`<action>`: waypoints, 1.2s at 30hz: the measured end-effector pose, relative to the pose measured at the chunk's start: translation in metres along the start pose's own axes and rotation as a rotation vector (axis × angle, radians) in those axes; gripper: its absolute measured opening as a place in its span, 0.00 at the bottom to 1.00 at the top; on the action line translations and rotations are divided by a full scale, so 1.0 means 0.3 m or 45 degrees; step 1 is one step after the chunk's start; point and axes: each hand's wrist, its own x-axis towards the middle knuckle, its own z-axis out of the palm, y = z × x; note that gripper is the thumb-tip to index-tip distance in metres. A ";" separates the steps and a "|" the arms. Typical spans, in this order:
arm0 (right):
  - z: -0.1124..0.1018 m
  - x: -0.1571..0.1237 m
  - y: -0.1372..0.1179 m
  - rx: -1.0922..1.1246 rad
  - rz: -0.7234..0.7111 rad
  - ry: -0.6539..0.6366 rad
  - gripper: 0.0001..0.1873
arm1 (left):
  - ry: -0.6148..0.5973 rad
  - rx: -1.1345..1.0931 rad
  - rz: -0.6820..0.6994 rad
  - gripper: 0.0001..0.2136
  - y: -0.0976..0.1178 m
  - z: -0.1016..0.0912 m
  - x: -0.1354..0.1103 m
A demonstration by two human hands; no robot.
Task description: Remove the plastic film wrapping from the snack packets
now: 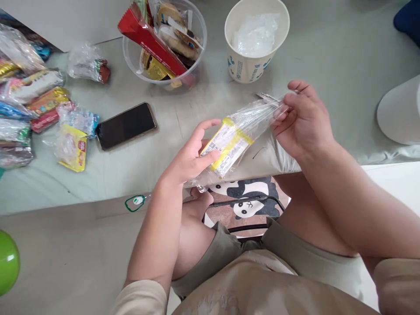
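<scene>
My left hand grips a yellow-and-white snack packet, thumb on the printed label and fingers behind it. Clear plastic wrap surrounds the packet and hangs loose at its lower end. At the upper right, my right hand pinches the gathered end of the clear plastic bag, drawn taut between the two hands. Both hands are just above the front edge of the covered table. A paper cup with crumpled clear plastic inside stands beyond my right hand.
A clear round tub holds several snacks, with a red wrapper sticking out. Left of my hands lies a phone. Beside it are a yellow packet and a pile of wrapped snacks. A white container stands far right.
</scene>
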 end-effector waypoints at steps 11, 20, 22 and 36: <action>-0.011 -0.011 -0.019 -0.344 -0.229 -0.294 0.20 | 0.621 1.020 0.399 0.24 0.057 0.118 -0.013; 0.007 0.040 0.011 -0.710 -0.670 -0.359 0.24 | 0.757 1.056 0.180 0.07 0.059 0.156 0.017; 0.028 0.029 0.020 -0.650 -0.742 -0.306 0.21 | 0.731 0.739 0.111 0.07 0.060 0.123 0.016; 0.094 -0.102 0.089 -1.483 -1.313 -0.628 0.20 | 0.851 0.494 -0.075 0.19 0.040 0.030 -0.021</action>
